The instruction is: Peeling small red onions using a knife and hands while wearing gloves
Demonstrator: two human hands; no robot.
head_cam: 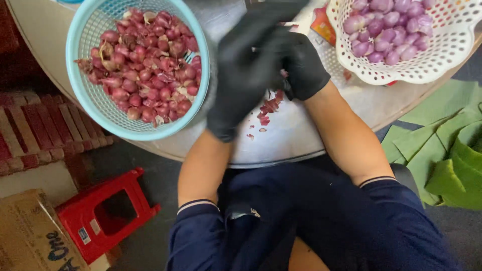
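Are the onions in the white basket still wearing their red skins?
No, the onions in the white basket are smooth and pale purple, while the ones in the blue basket still have dark red skins.

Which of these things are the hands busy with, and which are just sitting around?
Busy with: left hand and right hand in black gloves, blue basket of unpeeled shallots, white basket of peeled shallots, peel scraps.

Sitting around: red stool, cardboard box, green leaves.

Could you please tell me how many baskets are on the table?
2: a blue basket of unpeeled shallots at the left, and a white basket of peeled ones at the upper right, partly cropped.
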